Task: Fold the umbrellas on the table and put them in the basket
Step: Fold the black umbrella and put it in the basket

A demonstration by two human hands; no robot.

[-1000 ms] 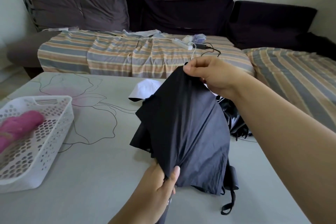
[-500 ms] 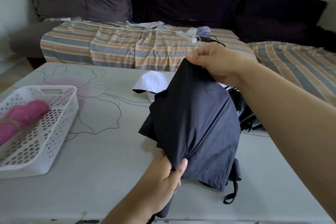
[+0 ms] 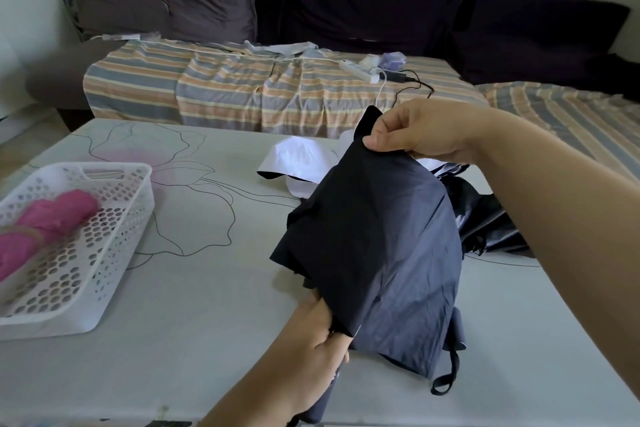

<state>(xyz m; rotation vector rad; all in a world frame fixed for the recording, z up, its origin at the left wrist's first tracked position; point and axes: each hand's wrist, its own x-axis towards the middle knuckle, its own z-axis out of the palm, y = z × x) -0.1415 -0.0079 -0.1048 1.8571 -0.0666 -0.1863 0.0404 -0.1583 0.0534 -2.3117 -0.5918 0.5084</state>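
Between both hands hangs the dark umbrella (image 3: pixel 377 246), canopy loose and unrolled, held just above the bench (image 3: pixel 194 315). Right hand (image 3: pixel 422 135) pinches the canopy's top edge between thumb and fingers. Left hand (image 3: pixel 318 343) grips the lower end, fingers curled round the bunched fabric; the handle pokes out below it. Strap loop (image 3: pixel 445 381) dangles from the fabric's lower right. Behind the right forearm lies a glossy black umbrella (image 3: pixel 485 222) on the bench, with a white umbrella (image 3: pixel 298 158) just beyond the canopy. Far left of the left hand sits the white basket (image 3: pixel 114 253), a rolled pink umbrella (image 3: pixel 45 222) inside it.
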